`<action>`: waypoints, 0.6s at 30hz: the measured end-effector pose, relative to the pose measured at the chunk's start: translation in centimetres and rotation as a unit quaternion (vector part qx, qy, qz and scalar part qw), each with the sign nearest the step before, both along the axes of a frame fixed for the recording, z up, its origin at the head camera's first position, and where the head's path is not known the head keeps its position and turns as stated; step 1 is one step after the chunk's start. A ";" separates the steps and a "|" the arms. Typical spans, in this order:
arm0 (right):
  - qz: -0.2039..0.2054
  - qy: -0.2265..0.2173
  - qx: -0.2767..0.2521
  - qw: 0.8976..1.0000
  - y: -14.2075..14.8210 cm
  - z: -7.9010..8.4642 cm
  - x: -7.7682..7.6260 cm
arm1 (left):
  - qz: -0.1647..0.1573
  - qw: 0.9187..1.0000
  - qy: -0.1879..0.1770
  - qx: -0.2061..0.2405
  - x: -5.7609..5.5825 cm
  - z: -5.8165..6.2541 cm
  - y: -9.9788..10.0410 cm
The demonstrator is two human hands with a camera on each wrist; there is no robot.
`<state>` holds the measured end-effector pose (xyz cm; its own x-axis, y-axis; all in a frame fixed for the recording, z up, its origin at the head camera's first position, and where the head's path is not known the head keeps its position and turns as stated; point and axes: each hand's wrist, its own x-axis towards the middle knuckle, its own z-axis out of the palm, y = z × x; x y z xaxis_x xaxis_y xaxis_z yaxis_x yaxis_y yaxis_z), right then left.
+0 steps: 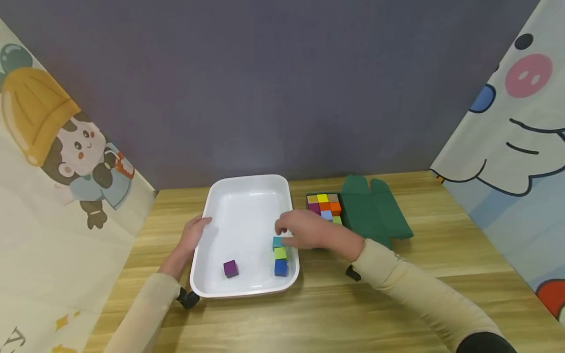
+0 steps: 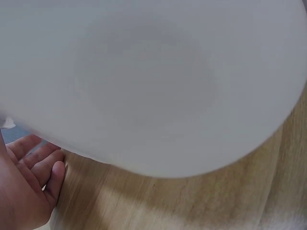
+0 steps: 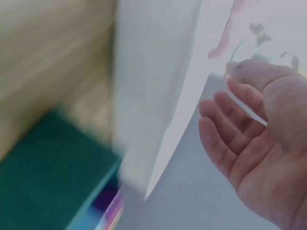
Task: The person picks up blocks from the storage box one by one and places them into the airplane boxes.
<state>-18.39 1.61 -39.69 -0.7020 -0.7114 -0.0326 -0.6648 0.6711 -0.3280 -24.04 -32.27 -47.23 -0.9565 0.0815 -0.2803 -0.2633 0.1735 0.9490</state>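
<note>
A white rectangular tray (image 1: 238,215) stands on the table, with my left hand (image 1: 192,235) gripping its left rim. In the left wrist view, the fingers (image 2: 41,160) lie against the underside of the rim. My right hand (image 1: 306,229) is over the tray's right side, fingertips right by a teal cube (image 1: 277,242). Its fingers (image 3: 218,139) are loosely bent with nothing between them in the right wrist view. A lime green cube (image 1: 280,253) and a blue cube (image 1: 280,268) line up with the teal one toward the near edge. A purple cube (image 1: 230,268) lies apart, nearer the left.
Right of the tray is a dark green box (image 1: 371,211) with its lid folded open to the right. Several coloured cubes (image 1: 324,206) fill it, partly hidden behind my right hand. A grey wall (image 1: 282,98) rises behind the wooden table (image 1: 353,314).
</note>
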 end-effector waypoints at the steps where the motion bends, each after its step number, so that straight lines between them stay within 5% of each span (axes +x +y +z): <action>1: 0.010 -0.005 0.006 1.000 -1.1 0.1 0.4 | 0.000 1.000 0.000 0.001 0.1 0.4 0.1; 8: 0.105 0.001 0.045 0.993 -8.1 0.7 2.6 | -0.006 1.000 -0.002 -0.005 0.8 1.9 0.8; 13: 0.158 0.010 0.079 0.984 -12.2 0.2 2.6 | -0.008 1.000 0.003 -0.016 0.1 0.4 0.2; 18: 0.156 -0.015 0.126 0.980 -14.5 -0.5 2.0 | -0.008 1.000 0.010 -0.017 -0.4 -1.0 -0.3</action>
